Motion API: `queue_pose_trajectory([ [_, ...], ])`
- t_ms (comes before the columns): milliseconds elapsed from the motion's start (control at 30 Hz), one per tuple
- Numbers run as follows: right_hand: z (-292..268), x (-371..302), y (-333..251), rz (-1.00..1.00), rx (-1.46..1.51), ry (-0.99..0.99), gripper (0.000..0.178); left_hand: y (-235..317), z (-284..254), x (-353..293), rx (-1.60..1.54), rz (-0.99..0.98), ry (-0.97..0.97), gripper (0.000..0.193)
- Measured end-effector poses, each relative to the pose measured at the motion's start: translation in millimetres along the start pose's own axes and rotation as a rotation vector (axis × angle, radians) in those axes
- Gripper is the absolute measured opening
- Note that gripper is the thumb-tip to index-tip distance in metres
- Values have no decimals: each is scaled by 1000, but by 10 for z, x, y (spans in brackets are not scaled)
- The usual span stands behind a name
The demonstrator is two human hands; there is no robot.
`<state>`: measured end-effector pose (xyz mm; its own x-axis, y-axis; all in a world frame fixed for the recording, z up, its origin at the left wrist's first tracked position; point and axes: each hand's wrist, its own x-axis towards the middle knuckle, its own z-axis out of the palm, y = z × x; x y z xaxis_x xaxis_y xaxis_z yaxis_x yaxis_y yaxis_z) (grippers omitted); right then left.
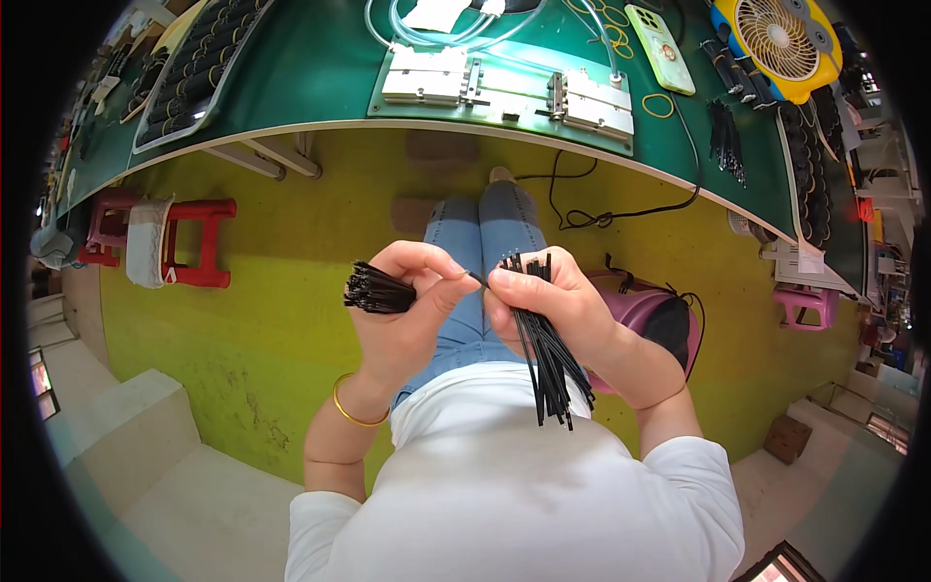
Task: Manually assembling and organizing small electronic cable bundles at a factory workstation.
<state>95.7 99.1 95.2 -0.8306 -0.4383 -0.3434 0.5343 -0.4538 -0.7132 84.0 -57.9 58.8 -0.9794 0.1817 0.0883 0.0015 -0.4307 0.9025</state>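
Both hands are raised over my lap, fingertips nearly meeting. My left hand (417,296) is closed round a tight bundle of short black wires (376,289), whose ends face left. In my right hand (553,296) is a looser bunch of black wires (555,373); their long ends hang down toward my shirt and the short tips stick up past my fingers. Thumb and forefinger of each hand pinch together at the gap between the bundles. A dark bit shows there, too small to make out fully.
Ahead stands a green-topped table (310,68) with a metal fixture (504,92), a phone (661,48) and a yellow fan (776,44). A tray of black rolled bundles (199,73) lies left, more black wires (725,136) right. A red stool (202,242) stands on the floor at left.
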Motion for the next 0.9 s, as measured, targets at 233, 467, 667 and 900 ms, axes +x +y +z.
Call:
queue_pose_trajectory([
  [233, 18, 43, -18, -11, -19, -17, 31, 60, -36, 41, 14, -56, -5, 14],
  [467, -235, -7, -140, -199, -283, 123, 30, 14, 115, 87, -45, -147, 31, 16],
  [667, -1979, -58, -1617, -407, -1325, 993, 38, -530, -7, -222, -101, -575, -23, 8],
  [900, -2642, 108, -1847, -183, -2044, 1193, 51, -988, -204, -795, -222, -1058, -135, 11],
])
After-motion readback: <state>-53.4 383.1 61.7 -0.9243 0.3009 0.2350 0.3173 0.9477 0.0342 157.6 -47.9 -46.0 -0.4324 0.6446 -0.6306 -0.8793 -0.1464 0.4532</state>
